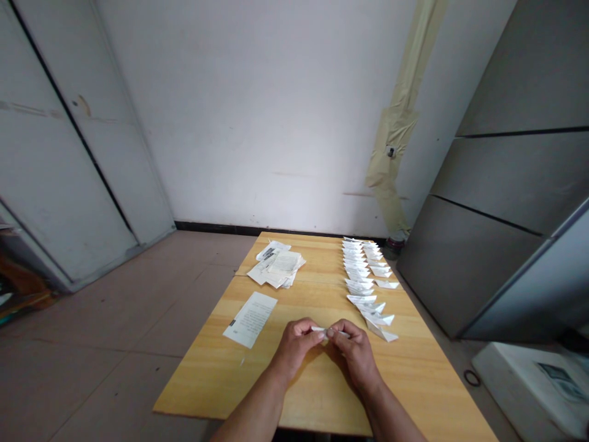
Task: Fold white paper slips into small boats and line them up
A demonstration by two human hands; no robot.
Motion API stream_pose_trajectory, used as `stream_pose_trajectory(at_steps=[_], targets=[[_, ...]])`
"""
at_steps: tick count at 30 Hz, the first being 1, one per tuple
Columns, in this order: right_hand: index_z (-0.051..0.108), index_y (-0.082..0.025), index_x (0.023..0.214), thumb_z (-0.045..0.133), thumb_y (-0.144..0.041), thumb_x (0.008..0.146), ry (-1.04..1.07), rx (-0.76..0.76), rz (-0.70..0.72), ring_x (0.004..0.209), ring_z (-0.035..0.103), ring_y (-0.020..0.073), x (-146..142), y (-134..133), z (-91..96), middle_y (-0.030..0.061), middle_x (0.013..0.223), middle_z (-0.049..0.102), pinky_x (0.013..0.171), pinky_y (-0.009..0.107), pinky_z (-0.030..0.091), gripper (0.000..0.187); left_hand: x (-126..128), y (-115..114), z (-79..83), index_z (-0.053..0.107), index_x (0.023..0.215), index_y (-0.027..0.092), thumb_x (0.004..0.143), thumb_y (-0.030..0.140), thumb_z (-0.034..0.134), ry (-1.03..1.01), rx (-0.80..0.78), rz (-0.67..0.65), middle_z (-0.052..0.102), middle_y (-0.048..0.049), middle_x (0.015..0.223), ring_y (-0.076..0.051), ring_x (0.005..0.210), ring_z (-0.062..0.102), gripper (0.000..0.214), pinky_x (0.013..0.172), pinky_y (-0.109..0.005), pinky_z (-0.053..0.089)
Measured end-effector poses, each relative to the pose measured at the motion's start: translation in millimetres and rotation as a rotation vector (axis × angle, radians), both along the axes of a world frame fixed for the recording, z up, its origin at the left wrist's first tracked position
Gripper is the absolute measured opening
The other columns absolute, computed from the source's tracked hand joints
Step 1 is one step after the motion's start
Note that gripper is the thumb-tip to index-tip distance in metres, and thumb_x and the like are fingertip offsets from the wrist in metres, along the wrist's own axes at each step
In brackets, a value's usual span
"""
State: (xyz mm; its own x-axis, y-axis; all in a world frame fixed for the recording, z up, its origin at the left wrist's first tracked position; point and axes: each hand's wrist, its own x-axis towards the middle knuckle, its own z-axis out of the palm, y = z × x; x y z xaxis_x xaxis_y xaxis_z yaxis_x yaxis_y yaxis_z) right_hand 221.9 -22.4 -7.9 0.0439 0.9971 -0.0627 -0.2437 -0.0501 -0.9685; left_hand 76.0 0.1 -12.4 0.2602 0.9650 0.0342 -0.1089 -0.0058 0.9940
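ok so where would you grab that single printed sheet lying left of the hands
The printed sheet lies flat on the wooden table, so no edge stands up to pinch. Probably come in low from the left, lift its near corner with a fingertip, then pinch that corner.

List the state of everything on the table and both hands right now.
folded paper strip: pinched between both hands, just above the table
left hand: shut on its left end
right hand: shut on its right end
single sheet: flat, unfolded, print up
paper pile: loose, unfolded, untidy
folded pieces: laid in rows, far right
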Motion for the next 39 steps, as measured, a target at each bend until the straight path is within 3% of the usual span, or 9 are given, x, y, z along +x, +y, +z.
stream_pose_trajectory(at_steps=[7,13,18,22,24,27,30,34,39], targets=[[0.055,-0.018,0.059,0.081,-0.05,0.058,-0.08,-0.003,-0.055,0.04,0.032,0.006,3.7,1.3,-0.6,-0.0077,0.043,0.042,0.04,0.02,0.024,0.041,2.4,3.4,-2.1,0.057,0.059,0.015,0.061,0.043,0.076,0.0,-0.042,-0.067,0.049,0.0028,0.054,-0.01,0.055,0.039,0.035,0.054,-0.024,0.027],[0.059,-0.019,0.079,0.083,-0.042,0.059,0.035,-0.011,-0.022,0.042,0.044,0.0091,3.8,0.0,-4.4,-0.0048,0.049,0.056,0.042,0.02,0.035,0.039,1.7,1.3,-2.7,0.062,0.062,0.013,0.06,0.041,0.076,-0.097,-0.114,-0.003,0.058,-0.0005,0.058,-0.011,0.057,0.046,0.031,0.057,-0.025,0.033],[0.054,-0.02,0.072,0.079,-0.04,0.064,0.07,0.018,-0.044,0.038,0.043,0.0084,5.2,1.1,-12.0,-0.0039,0.047,0.057,0.039,0.02,0.034,0.033,0.6,-2.2,2.5,0.063,0.058,0.013,0.058,0.037,0.078,-0.154,-0.144,0.029,0.057,0.0,0.055,-0.012,0.056,0.048,0.029,0.058,-0.025,0.037],[0.054,-0.02,0.078,0.076,-0.039,0.068,0.068,0.007,-0.022,0.038,0.043,0.0095,6.0,3.6,-15.8,-0.0053,0.048,0.056,0.039,0.021,0.035,0.031,1.9,-1.2,3.4,0.063,0.058,0.013,0.059,0.036,0.079,-0.154,-0.138,0.038,0.057,0.0005,0.053,-0.011,0.054,0.047,0.028,0.056,-0.025,0.036],[0.059,-0.02,0.088,0.075,-0.038,0.067,-0.029,0.041,-0.062,0.045,0.05,0.012,6.3,3.6,-13.9,-0.0033,0.057,0.06,0.043,0.023,0.041,0.032,3.1,0.3,2.5,0.065,0.061,0.013,0.06,0.036,0.079,-0.144,-0.13,0.045,0.057,0.0004,0.054,-0.011,0.054,0.047,0.028,0.055,-0.024,0.036],[0.064,-0.02,0.104,0.075,-0.031,0.065,-0.336,0.24,-0.219,0.078,0.064,0.021,8.0,1.9,-10.6,0.0062,0.093,0.069,0.063,0.031,0.053,0.042,4.8,2.1,0.5,0.067,0.067,0.012,0.061,0.036,0.079,-0.12,-0.114,0.067,0.06,-0.0004,0.059,-0.012,0.056,0.049,0.028,0.056,-0.024,0.036],[0.065,-0.021,0.109,0.068,-0.026,0.071,-0.634,0.506,-0.262,0.105,0.06,0.0265,10.8,-0.8,-10.6,0.0104,0.114,0.063,0.085,0.039,0.052,0.038,5.3,2.8,-2.5,0.066,0.067,0.012,0.063,0.036,0.078,-0.089,-0.084,0.083,0.059,-0.0001,0.059,-0.011,0.057,0.049,0.027,0.056,-0.023,0.035],[0.062,-0.021,0.112,0.058,-0.019,0.081,-0.901,0.737,-0.272,0.109,0.058,0.0259,13.6,-4.4,-11.0,0.0114,0.115,0.061,0.092,0.042,0.049,0.031,4.0,3.1,-7.0,0.064,0.066,0.012,0.064,0.037,0.078,-0.069,-0.078,0.084,0.054,0.0016,0.057,-0.01,0.056,0.045,0.028,0.055,-0.023,0.032],[0.061,-0.022,0.107,0.051,-0.014,0.087,-1.207,0.838,-0.291,0.102,0.057,0.0247,16.7,-10.0,1.6,0.0101,0.112,0.061,0.088,0.042,0.045,0.023,3.2,2.8,-7.6,0.061,0.065,0.013,0.064,0.041,0.079,-0.074,-0.1,0.074,0.048,0.0031,0.056,-0.009,0.055,0.04,0.034,0.053,-0.023,0.028]])
